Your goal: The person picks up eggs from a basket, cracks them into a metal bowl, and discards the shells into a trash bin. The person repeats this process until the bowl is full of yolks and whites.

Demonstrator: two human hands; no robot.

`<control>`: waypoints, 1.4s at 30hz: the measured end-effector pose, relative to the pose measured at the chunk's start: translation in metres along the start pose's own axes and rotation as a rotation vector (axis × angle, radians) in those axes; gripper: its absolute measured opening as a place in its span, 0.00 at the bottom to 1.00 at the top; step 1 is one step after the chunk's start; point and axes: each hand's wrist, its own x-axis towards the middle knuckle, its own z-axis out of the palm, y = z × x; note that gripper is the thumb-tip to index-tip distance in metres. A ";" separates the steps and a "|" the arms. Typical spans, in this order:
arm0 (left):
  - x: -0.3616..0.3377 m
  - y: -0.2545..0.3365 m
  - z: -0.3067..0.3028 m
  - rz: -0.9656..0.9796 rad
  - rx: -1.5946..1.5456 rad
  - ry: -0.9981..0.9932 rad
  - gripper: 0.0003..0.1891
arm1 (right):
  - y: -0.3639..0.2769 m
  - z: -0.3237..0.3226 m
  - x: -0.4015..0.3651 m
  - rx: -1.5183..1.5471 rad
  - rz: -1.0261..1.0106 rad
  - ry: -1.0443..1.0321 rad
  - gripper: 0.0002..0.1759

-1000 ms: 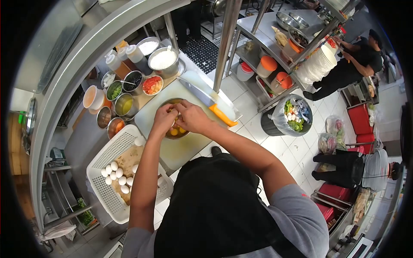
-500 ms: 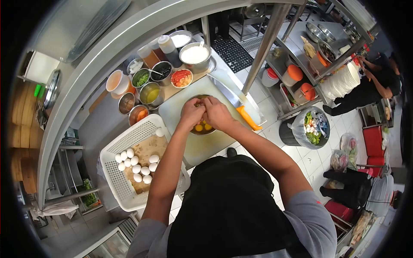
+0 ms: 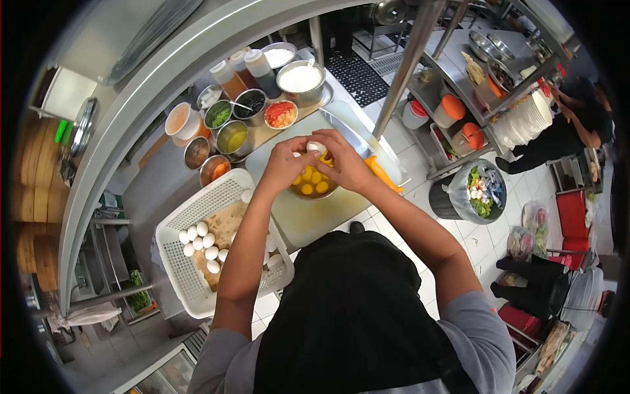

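Note:
Over a metal bowl (image 3: 317, 195) of several yolks, my left hand (image 3: 286, 163) and my right hand (image 3: 342, 163) hold a cracked egg (image 3: 315, 147) between them, its white shell parted. My fingers are bent round the shell pieces from both sides. Under the bowl lies a pale cutting board (image 3: 289, 220). A white perforated basket (image 3: 172, 266) with several whole eggs (image 3: 210, 253) stands to the left, partly behind my left forearm. To the right of my hands is a knife with an orange handle (image 3: 382, 175), its blade partly hidden.
Beyond the board stand chopped tomato (image 3: 281, 114), chopped greens (image 3: 218, 115), squeeze bottles (image 3: 259, 65) and a white-filled pot (image 3: 300, 77). A lined waste bin (image 3: 453, 197) is on the floor at right. A person (image 3: 577, 125) stands far right, near shelves (image 3: 430, 118).
My hands have parted slightly and lifted, opening the egg shell. More yolks in the bowl are now visible. The view has shifted slightly.

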 end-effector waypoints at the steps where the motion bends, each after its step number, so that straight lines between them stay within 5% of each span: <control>1: -0.001 0.019 0.003 -0.091 -0.058 -0.011 0.19 | 0.001 0.000 -0.004 0.159 0.149 0.023 0.28; 2: -0.001 0.031 0.008 -0.182 -0.114 -0.027 0.19 | 0.006 0.003 -0.011 0.149 0.158 0.039 0.28; 4: 0.010 0.005 0.013 -0.178 -0.304 -0.070 0.21 | 0.021 -0.001 -0.028 0.640 0.397 0.228 0.25; 8: 0.013 0.010 0.001 -0.453 -0.662 -0.054 0.15 | 0.029 -0.081 -0.086 0.545 0.405 0.540 0.22; 10: 0.009 0.007 0.009 -0.404 -0.791 -0.083 0.15 | 0.057 -0.144 -0.137 0.236 0.416 0.625 0.22; 12: 0.004 0.000 0.008 -0.367 -0.903 -0.062 0.16 | 0.078 -0.206 -0.187 -0.266 0.661 0.785 0.28; 13: 0.005 -0.001 0.015 -0.277 -0.840 -0.107 0.18 | 0.088 -0.228 -0.207 -0.760 0.698 0.889 0.29; 14: 0.003 -0.001 0.021 -0.188 -0.773 -0.148 0.21 | 0.100 -0.245 -0.231 -0.941 0.562 0.984 0.23; 17: -0.005 0.005 0.059 -0.123 -0.424 -0.122 0.21 | 0.034 -0.215 -0.200 -0.230 0.728 0.705 0.19; 18: -0.007 0.010 0.077 -0.108 -0.410 -0.139 0.22 | 0.031 -0.188 -0.194 -0.091 0.505 0.477 0.22; 19: -0.009 0.017 0.093 -0.097 -0.446 -0.173 0.21 | 0.005 -0.153 -0.170 0.103 0.510 0.372 0.26; 22: -0.009 0.037 0.119 -0.091 -0.462 -0.197 0.22 | -0.040 -0.098 -0.119 0.116 0.416 0.084 0.33; 27: 0.003 0.045 0.117 -0.246 -0.653 -0.066 0.23 | 0.006 -0.077 -0.099 0.321 0.488 0.268 0.23; 31: 0.000 0.036 0.094 -0.183 -0.529 -0.015 0.18 | 0.068 -0.100 -0.059 0.580 0.494 0.860 0.19; 39: -0.035 0.006 0.070 -0.312 -0.556 -0.021 0.12 | 0.132 -0.121 -0.014 0.500 0.551 0.960 0.24; 42: -0.036 0.001 0.063 -0.333 -0.516 -0.009 0.12 | 0.116 -0.108 -0.014 0.549 0.578 0.624 0.22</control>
